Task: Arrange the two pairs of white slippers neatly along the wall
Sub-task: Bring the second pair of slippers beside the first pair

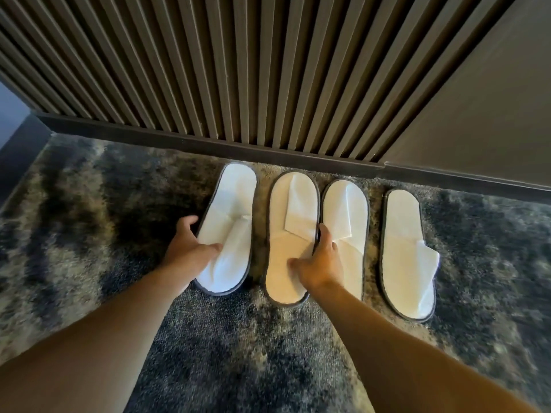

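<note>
Several white slippers with dark trim lie flat on the carpet, toes toward the wall. My left hand (pixel 190 248) grips the left edge of the leftmost slipper (pixel 231 201), thumb on its sole. My right hand (pixel 320 257) holds the right edge of the second slipper (pixel 293 204), thumb on the heel part and fingers tucked between it and the third slipper (pixel 347 210). The fourth slipper (pixel 405 251) lies apart at the right, its upper flap sticking out sideways.
A ribbed wooden wall (pixel 238 70) with a dark baseboard (pixel 208 144) runs behind the slippers. A plain panel (pixel 483 114) continues it at the right. Mottled grey-blue carpet (pixel 89 219) covers the floor.
</note>
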